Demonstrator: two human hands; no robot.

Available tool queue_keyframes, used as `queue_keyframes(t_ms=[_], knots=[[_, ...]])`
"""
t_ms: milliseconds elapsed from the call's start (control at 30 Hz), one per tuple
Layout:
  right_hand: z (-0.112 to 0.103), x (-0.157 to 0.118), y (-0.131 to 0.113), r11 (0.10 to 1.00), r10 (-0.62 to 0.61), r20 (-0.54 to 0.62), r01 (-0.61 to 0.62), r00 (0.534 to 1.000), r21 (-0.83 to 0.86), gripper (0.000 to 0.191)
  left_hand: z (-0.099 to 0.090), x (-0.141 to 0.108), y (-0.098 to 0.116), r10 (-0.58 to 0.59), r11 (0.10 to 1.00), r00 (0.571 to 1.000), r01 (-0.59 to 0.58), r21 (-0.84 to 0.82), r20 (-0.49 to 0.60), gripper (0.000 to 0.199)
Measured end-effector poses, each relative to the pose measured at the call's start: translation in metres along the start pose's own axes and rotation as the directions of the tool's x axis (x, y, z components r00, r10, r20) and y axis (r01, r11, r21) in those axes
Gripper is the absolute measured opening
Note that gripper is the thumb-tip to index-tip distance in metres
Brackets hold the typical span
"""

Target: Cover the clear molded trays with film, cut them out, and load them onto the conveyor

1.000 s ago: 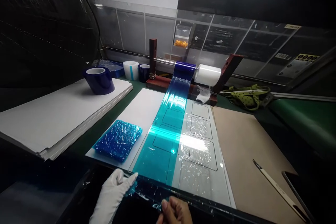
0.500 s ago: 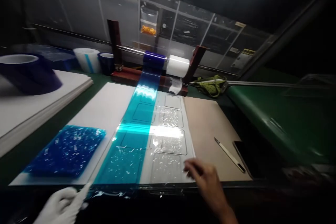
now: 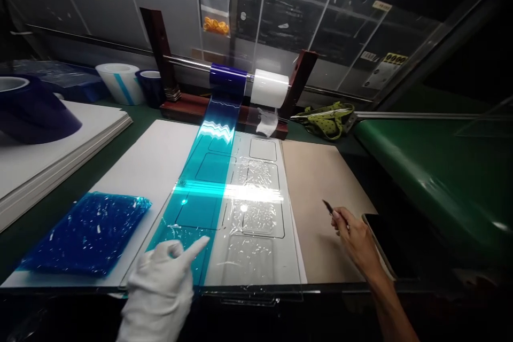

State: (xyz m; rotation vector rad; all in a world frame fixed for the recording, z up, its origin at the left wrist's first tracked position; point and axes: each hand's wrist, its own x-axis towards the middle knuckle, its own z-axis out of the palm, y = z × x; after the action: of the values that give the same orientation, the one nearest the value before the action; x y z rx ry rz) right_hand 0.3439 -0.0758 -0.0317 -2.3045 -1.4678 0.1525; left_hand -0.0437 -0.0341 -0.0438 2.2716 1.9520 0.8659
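Our gloved left hand (image 3: 160, 283), fingers apart, presses the blue film (image 3: 192, 208); our right hand (image 3: 355, 238) clamps fingers on the knife (image 3: 327, 207).

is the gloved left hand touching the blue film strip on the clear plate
Touching. The head view shows the white-gloved left hand pressed flat on the near end of the blue film strip, its forefinger lying across the film with no gap.
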Motion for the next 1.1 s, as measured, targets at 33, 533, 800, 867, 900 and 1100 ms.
queue_keyframes(t_ms=[33,533,800,867,900,1100], knots=[[0.002,-0.005,-0.015,0.998,-0.058,0.03,0.057,0.998,0.024,0.031,0.006,0.002,0.007,-0.007,1.0,1.0,0.006,0.029,0.02,0.023],[0.072,-0.02,-0.168,0.691,-0.659,0.287,0.71,0.696,-0.134,0.018,0.056,-0.003,0.015,0.064,0.968,0.877,-0.17,0.183,0.476,0.029],[0.066,-0.015,-0.159,0.685,-0.638,0.344,0.711,0.689,-0.156,0.016,0.043,-0.005,0.018,0.093,0.956,0.902,-0.199,0.214,0.422,0.057],[0.058,-0.014,-0.148,0.695,-0.622,0.353,0.7,0.699,-0.163,0.016,0.031,-0.009,0.022,0.125,0.955,0.912,-0.218,0.203,0.39,0.057],[0.053,-0.014,-0.141,0.701,-0.613,0.357,0.694,0.705,-0.168,0.015,0.026,-0.012,0.024,0.141,0.955,0.916,-0.226,0.192,0.376,0.053],[0.027,-0.013,-0.098,0.731,-0.555,0.362,0.647,0.749,-0.219,0.016,0.023,-0.046,0.018,0.303,0.942,0.943,-0.318,0.105,0.136,0.084]])
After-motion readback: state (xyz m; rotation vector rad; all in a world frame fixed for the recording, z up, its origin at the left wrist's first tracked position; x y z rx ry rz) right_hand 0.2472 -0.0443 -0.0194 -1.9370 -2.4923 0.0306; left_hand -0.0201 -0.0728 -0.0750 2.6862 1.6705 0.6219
